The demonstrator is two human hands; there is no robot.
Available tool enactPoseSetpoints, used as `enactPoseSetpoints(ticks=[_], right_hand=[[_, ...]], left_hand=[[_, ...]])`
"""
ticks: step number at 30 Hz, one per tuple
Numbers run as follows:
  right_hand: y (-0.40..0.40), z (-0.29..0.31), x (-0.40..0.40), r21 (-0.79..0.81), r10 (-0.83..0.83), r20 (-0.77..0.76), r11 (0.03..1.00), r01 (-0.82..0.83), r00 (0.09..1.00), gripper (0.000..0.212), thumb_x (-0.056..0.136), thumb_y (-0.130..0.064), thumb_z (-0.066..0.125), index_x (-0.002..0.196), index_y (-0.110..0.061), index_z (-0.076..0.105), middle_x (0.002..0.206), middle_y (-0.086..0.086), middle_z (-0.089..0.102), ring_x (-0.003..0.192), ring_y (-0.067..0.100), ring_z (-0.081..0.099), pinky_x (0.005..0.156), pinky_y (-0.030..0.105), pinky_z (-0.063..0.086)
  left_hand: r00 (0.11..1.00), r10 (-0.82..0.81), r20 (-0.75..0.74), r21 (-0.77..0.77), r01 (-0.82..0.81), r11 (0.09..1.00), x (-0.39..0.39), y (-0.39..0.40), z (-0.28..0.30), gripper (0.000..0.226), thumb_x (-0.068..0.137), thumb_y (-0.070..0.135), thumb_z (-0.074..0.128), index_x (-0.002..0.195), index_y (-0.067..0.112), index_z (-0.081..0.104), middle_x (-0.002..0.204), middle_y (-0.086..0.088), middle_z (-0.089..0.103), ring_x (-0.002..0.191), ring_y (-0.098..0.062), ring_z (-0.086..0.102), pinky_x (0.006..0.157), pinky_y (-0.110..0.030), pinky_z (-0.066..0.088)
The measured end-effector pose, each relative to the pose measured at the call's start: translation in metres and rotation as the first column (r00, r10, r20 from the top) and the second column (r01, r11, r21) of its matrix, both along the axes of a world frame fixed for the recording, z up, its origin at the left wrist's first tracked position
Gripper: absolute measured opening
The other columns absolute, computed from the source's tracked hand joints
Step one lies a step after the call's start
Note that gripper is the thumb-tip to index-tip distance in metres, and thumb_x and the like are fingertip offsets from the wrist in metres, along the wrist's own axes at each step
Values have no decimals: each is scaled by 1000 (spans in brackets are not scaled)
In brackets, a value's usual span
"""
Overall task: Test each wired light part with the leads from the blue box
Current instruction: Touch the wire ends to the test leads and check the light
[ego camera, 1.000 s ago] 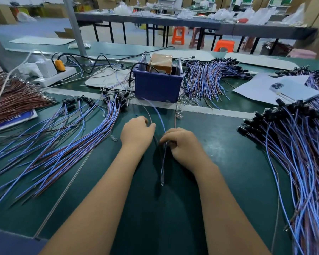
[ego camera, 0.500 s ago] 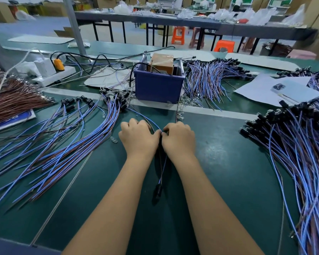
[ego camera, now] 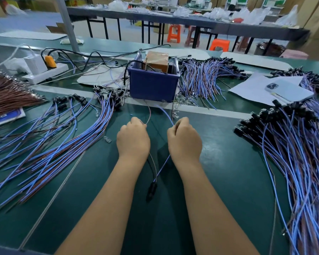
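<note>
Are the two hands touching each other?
Apart. The head view shows bare green table between the left hand and the right hand, each gripping its own thin wire.

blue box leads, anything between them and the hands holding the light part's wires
Nothing visible. The thin red lead and blue lead run from the blue plastic box over bare green mat straight into the left hand and right hand, which grip the black-headed light part's wires.

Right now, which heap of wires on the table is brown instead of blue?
The brown wire heap at the far left edge, beside the white power strip. The other heaps are mostly blue.
</note>
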State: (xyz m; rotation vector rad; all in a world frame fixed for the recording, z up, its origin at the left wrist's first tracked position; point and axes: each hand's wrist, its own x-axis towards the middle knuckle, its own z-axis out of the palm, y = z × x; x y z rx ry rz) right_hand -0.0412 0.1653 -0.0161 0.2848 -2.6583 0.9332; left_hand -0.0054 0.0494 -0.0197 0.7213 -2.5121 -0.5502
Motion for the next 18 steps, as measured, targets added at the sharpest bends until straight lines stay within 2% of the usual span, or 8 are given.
enactPoseSetpoints(ticks=[2,3,5,6,8,10,13,18], right_hand=[[3,1,-2,-261,32,60,965,-15,998,7,96,-15,47,89,-17,46,69,-9,50,61,14,46,51,29,27],[4,2,-2,-405,62,69,914,-29,996,7,97,-13,48,91,-18,50,70,-8,54,62,10,49,53,26,31],[7,4,-4,-626,85,58,780,-31,995,11,97,-10,50,98,-19,55,74,-5,59,58,0,52,55,13,37],[8,4,-6,-683,84,61,730,-20,995,15,98,-10,50,105,-20,57,75,-5,60,56,-2,50,55,10,37],[10,3,-10,-741,80,78,671,4,994,22,98,-10,50,115,-20,60,76,-6,60,59,-1,49,61,13,39],[10,2,-12,-793,93,95,609,19,991,23,97,-7,52,112,-20,64,74,-6,61,63,1,51,68,17,44],[9,4,-13,-857,147,114,515,23,983,25,95,-1,54,102,-22,65,71,-5,63,58,-1,52,65,12,47],[9,6,-17,-908,178,144,416,59,973,30,94,5,51,90,-21,66,72,-1,64,60,5,55,65,15,48]], left_hand=[[980,-50,-193,249,98,963,1,-1,1,21,98,20,52,116,10,55,90,-2,66,92,-26,59,70,-28,30],[961,-63,-268,347,157,925,1,-1,3,27,96,18,55,123,11,55,81,5,63,84,-20,60,68,-24,30],[924,-75,-375,449,251,858,2,0,6,36,95,15,58,131,11,56,74,11,58,73,-10,56,70,-19,35],[908,-76,-412,465,281,840,2,0,7,35,95,14,59,130,10,58,77,10,59,73,-9,55,73,-17,39],[876,-58,-479,481,317,817,2,0,8,28,94,13,61,122,10,65,88,6,65,80,-8,59,79,-15,45],[839,-19,-543,498,340,797,2,-1,8,21,93,12,62,112,15,70,93,2,69,83,-9,63,80,-17,49],[805,34,-592,541,366,757,-1,-2,7,15,92,12,64,99,24,69,78,3,67,66,-2,60,68,-17,51],[826,133,-547,663,330,672,-12,-11,3,14,91,9,62,91,21,69,60,7,62,51,-1,55,55,-19,51]])
